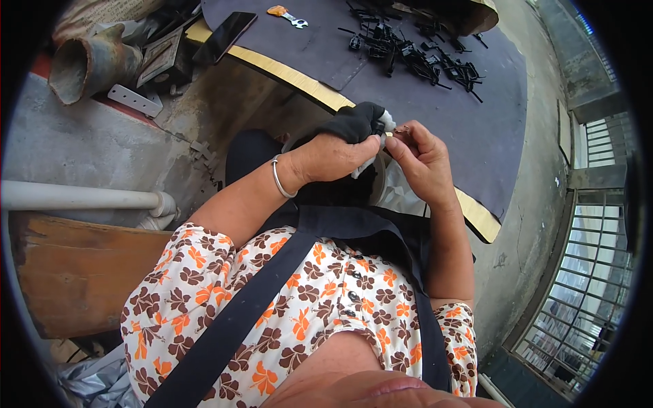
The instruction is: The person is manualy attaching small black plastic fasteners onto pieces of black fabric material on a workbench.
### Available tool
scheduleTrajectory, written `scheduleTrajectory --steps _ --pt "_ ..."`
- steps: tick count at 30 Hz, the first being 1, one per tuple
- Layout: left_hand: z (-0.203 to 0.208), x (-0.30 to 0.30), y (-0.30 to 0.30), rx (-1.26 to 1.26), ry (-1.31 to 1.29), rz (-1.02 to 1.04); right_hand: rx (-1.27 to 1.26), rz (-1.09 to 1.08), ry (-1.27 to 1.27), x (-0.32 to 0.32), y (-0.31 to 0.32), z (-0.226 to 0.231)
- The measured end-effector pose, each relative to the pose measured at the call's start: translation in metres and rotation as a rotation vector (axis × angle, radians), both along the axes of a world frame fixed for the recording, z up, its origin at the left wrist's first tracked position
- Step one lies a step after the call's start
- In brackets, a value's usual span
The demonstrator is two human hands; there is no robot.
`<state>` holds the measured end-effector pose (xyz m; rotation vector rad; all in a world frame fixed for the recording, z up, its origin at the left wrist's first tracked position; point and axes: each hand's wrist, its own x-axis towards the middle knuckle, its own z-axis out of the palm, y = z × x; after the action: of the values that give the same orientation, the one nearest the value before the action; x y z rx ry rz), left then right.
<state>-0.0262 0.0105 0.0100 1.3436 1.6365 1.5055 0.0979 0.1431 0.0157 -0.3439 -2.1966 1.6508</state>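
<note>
My left hand (333, 158), with a silver bangle at its wrist, is closed. Bunched over and beyond its fingers is a black cloth (350, 122) with white, fluffy-looking edges. My right hand (423, 158) meets it at the thumb, its thumb and forefinger pinched together. What lies in that pinch is too small to make out. Both hands are above my lap, just off the table's near edge. Below them is a dark-filled container with a pale rim (382, 182), largely hidden by the hands.
On the grey-topped table (299, 58) lie a heap of small black stalked parts (408, 51), a phone (226, 37) and an orange-handled wrench-like tool (288, 16). At left are a rusty pipe elbow (92, 62), a white pipe (81, 196) and a wooden board (81, 275).
</note>
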Motion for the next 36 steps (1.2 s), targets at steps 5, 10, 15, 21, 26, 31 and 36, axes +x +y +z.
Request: scheduleTrajectory --steps 5,10,15,21,26,31,36 --pt "0.003 0.0 -0.001 -0.102 -0.058 0.03 0.208 0.091 -0.174 -0.005 -0.002 -0.001" --pt "-0.014 -0.008 -0.007 0.005 0.509 0.035 -0.021 0.093 -0.209 -0.016 -0.01 -0.012" --pt "-0.01 -0.028 -0.02 -0.006 0.775 0.153 0.41 -0.124 -0.269 -0.045 0.018 0.001" --pt "-0.025 -0.039 -0.006 0.167 0.804 0.269 0.841 -0.551 -0.252 -0.105 0.065 -0.036" --pt "-0.03 -0.042 -0.009 0.152 0.618 0.254 0.682 -0.255 -0.552 -0.088 0.065 -0.023" --pt "-0.026 -0.034 -0.002 0.167 0.503 0.289 0.68 -0.432 -0.388 -0.071 0.055 -0.023" --pt "-0.02 -0.045 0.013 0.199 0.758 0.344 0.87 -0.46 -0.533 -0.101 0.064 -0.017"
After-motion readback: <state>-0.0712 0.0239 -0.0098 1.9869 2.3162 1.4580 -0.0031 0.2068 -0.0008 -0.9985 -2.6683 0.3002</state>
